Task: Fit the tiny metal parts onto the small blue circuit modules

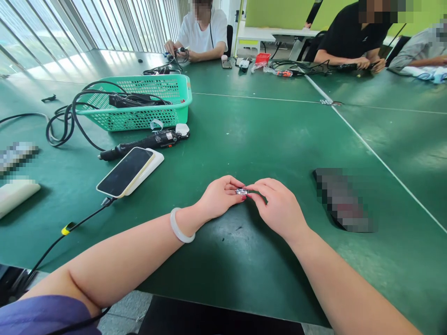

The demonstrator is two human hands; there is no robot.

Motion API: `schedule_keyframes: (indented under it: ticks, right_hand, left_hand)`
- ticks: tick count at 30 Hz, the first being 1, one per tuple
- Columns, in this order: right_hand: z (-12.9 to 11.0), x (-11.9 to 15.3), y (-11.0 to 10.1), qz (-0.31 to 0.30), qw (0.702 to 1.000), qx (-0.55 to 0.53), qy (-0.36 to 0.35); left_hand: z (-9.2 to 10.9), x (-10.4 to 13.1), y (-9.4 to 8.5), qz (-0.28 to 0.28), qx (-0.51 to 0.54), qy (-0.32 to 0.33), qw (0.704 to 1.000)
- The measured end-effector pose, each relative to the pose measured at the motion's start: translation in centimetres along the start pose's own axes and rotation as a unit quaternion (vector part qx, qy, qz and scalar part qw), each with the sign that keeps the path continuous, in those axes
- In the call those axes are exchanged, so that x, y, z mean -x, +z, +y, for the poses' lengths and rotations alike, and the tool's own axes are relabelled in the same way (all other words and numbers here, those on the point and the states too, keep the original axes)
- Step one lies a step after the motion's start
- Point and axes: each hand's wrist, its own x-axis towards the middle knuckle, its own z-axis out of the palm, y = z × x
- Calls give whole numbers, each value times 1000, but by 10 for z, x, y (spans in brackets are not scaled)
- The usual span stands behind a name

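A small shiny metallic piece (241, 191) is pinched between my two hands, just above the green table (223, 144). My left hand (220, 196), with a pale bangle at the wrist, is closed on the left part of the piece with thumb and fingers. From the right, the thumb and forefinger of my right hand (275, 204) close on its right end. The fingertips of both hands nearly meet, and they partly cover the piece, so its full shape is hidden.
At the left are a phone (125, 172) on a white block with a cable, a black electric screwdriver (145, 143) and a green basket (139, 118) with cables. A dark, blurred object (342, 200) lies at the right. Several people sit across the table.
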Motion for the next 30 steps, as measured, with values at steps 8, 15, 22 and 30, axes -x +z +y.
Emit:
schedule_keyframes:
  ticks: [8,15,22,30]
  right_hand:
    - [2,2,0,-18,1000,-4,19]
    - [2,1,2,-21,999,-11,24]
    - [2,0,4,-7,999,-28,42]
    - [-7,-4,11,11,996,-35,76]
  left_hand:
    - [0,0,0,-5,-4,1,1000]
    - [2,1,0,-5,4,-3,1000]
    - [0,-3,-1,-1,57,-5,998]
    - [-5,-2,3,-1,215,-29,976]
